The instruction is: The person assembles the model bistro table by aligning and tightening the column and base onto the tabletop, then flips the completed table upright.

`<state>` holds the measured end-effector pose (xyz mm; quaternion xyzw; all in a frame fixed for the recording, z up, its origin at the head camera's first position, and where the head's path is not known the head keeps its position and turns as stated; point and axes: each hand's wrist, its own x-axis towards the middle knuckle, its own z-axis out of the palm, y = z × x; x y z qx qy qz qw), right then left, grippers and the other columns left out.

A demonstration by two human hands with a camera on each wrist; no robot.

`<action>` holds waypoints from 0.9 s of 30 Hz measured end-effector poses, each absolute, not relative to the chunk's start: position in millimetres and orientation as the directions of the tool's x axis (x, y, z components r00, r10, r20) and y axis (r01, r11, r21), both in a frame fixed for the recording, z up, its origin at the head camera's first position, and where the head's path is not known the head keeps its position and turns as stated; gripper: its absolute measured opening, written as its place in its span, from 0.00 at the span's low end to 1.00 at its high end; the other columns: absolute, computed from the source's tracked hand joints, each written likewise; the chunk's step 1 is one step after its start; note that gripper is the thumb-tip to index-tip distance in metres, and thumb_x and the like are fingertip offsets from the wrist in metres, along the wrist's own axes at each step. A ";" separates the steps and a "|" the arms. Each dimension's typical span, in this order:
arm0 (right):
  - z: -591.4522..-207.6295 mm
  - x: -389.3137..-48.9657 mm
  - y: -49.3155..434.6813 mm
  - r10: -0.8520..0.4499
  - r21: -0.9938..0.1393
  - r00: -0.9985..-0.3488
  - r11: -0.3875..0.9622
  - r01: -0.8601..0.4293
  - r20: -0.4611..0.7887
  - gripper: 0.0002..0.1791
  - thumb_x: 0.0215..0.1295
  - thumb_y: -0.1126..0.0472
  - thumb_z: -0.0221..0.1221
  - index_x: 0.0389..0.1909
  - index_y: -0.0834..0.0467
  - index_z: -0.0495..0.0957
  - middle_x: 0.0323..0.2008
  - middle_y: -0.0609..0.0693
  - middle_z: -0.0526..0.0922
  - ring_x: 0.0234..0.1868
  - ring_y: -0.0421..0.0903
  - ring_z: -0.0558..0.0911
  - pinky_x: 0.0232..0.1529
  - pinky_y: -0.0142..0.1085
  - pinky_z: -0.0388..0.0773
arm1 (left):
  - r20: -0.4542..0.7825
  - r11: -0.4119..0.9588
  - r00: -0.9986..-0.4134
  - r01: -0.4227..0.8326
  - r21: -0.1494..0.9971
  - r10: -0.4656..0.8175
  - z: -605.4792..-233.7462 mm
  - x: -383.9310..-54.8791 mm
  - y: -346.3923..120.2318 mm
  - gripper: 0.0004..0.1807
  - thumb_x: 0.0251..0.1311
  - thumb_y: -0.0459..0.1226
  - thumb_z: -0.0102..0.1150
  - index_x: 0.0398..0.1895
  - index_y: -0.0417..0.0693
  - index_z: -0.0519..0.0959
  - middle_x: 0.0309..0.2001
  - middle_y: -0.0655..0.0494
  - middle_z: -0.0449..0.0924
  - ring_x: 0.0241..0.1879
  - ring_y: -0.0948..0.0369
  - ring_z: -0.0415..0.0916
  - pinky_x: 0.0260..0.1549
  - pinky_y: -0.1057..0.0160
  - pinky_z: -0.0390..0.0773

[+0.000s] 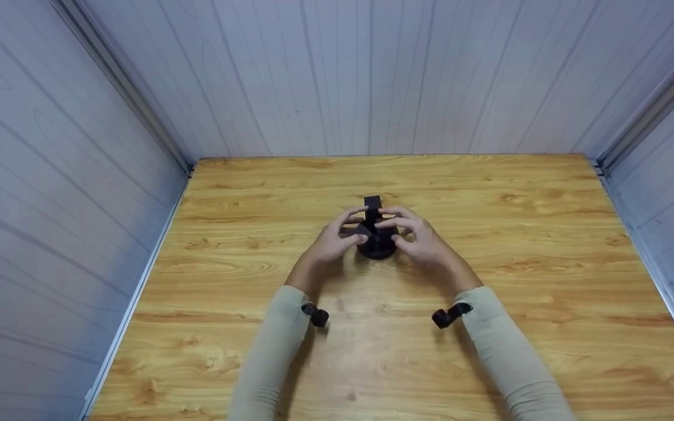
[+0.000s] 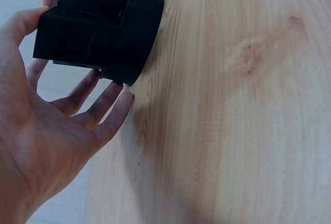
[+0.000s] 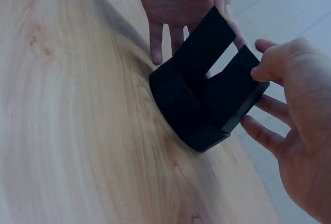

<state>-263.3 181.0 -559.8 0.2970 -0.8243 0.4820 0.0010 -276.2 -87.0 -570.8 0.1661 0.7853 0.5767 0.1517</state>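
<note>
A black stand (image 1: 377,252) with a thick round base and upright block-like parts stands on the table between both hands. My left hand (image 1: 330,241) holds it from the left; in the left wrist view the thumb is on the edge of an upright part and the fingers reach round beside the base (image 2: 142,32). From the right, my right hand (image 1: 425,238) holds it, with the thumb on one of two upright plates (image 3: 232,87) and fingers behind. A gap separates these plates in the right wrist view. The fingers partly hide the stand's middle in the head view.
The wood-grain table (image 1: 243,234) reaches to a pale panelled wall (image 1: 343,76) at the back, with similar walls at left and right. Small black wrist cameras (image 1: 317,316) stick out inward from both sleeves, low over the table.
</note>
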 end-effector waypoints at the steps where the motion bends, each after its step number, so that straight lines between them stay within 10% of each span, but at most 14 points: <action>1: -560.0 -263.6 181.0 -0.493 -0.786 -0.820 0.364 -0.499 0.292 0.23 0.76 0.76 0.62 0.67 0.59 0.88 0.80 0.63 0.77 0.77 0.67 0.78 0.55 0.41 0.85 | -0.047 0.281 -0.898 0.087 0.956 0.438 -571.0 -276.2 -87.1 0.37 0.76 0.38 0.65 0.86 0.63 0.69 0.81 0.35 0.73 0.76 0.35 0.79 0.78 0.39 0.77; 7: -562.2 -266.1 179.9 -0.442 -0.746 -0.830 0.410 -0.524 0.340 0.23 0.74 0.70 0.71 0.68 0.61 0.87 0.74 0.65 0.82 0.72 0.65 0.82 0.64 0.43 0.80 | -0.055 0.268 -0.892 0.076 0.960 0.449 -572.0 -276.8 -88.0 0.37 0.77 0.38 0.65 0.87 0.64 0.68 0.82 0.36 0.72 0.79 0.36 0.76 0.79 0.38 0.75; 15: -569.5 -267.4 179.9 -0.231 -0.777 -0.910 0.475 -0.413 0.343 0.19 0.67 0.66 0.79 0.55 0.65 0.86 0.51 0.63 0.83 0.40 0.54 0.75 0.44 0.30 0.68 | -0.026 0.278 -0.898 0.108 0.955 0.438 -573.0 -276.9 -86.9 0.37 0.76 0.37 0.65 0.86 0.61 0.70 0.80 0.36 0.74 0.78 0.38 0.77 0.78 0.39 0.76; 27: -568.3 -265.1 190.4 -0.363 -0.888 -0.898 0.284 -0.362 0.250 0.27 0.72 0.76 0.65 0.71 0.67 0.80 0.76 0.69 0.73 0.78 0.63 0.75 0.72 0.65 0.82 | -0.048 0.281 -0.903 0.082 0.956 0.427 -571.3 -276.7 -86.2 0.37 0.76 0.38 0.66 0.85 0.65 0.71 0.80 0.37 0.75 0.77 0.37 0.78 0.79 0.38 0.76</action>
